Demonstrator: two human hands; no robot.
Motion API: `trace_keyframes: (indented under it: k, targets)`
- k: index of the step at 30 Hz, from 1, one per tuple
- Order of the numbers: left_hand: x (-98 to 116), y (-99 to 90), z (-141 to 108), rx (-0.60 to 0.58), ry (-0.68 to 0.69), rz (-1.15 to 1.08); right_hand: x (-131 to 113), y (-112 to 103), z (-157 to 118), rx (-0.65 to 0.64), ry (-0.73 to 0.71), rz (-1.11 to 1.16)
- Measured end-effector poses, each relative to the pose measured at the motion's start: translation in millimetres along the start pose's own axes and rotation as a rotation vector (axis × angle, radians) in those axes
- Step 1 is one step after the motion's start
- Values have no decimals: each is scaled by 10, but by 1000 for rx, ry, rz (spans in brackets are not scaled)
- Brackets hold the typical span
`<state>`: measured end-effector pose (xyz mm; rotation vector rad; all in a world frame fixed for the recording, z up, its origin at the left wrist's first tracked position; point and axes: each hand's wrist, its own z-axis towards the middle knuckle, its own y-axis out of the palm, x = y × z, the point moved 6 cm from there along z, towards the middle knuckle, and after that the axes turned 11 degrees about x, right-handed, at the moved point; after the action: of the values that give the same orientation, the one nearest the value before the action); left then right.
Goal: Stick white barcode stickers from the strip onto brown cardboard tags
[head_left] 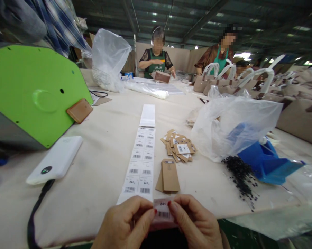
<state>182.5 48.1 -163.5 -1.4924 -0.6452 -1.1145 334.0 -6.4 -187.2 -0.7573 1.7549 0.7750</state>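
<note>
My left hand (pixel 127 221) and my right hand (pixel 197 221) are at the table's front edge. Between them is a price sticker (pixel 162 211) with a barcode, pinched at its left and right sides by thumbs and forefingers. Just beyond my left hand lies a long strip of white barcode stickers (pixel 143 162), its far end a folded blank white part (pixel 147 115). A small stack of brown cardboard tags (pixel 171 177) sits right of the strip. Farther back is a loose pile of tags (pixel 182 149), some bearing white stickers.
At left are a white power bank (pixel 56 159) with a black cable, a brown phone (pixel 80 110) and a green machine (pixel 39 90). Black tag strings (pixel 240 178), a blue box (pixel 267 160) and a plastic bag (pixel 231 121) lie right. Handbags (pixel 301 110) and co-workers (pixel 158 58) are beyond.
</note>
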Motion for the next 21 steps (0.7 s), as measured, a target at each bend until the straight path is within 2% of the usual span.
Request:
trace_keyframes:
  k: [4, 6, 8, 14, 21]
  targets:
    - [165, -98, 200, 221, 318, 108, -174, -227, 306, 155, -93, -93]
    - [250, -55, 323, 233, 468, 145, -234, -286, 470, 185, -101, -116]
    - [297, 15, 447, 216, 561, 163, -268, -280, 599, 177, -93, -130]
    - [245, 198, 605, 154, 764, 183, -249, -101, 769, 72, -39, -172]
    - [156, 278, 566, 93, 811, 201, -120, -82, 842, 53, 56, -198]
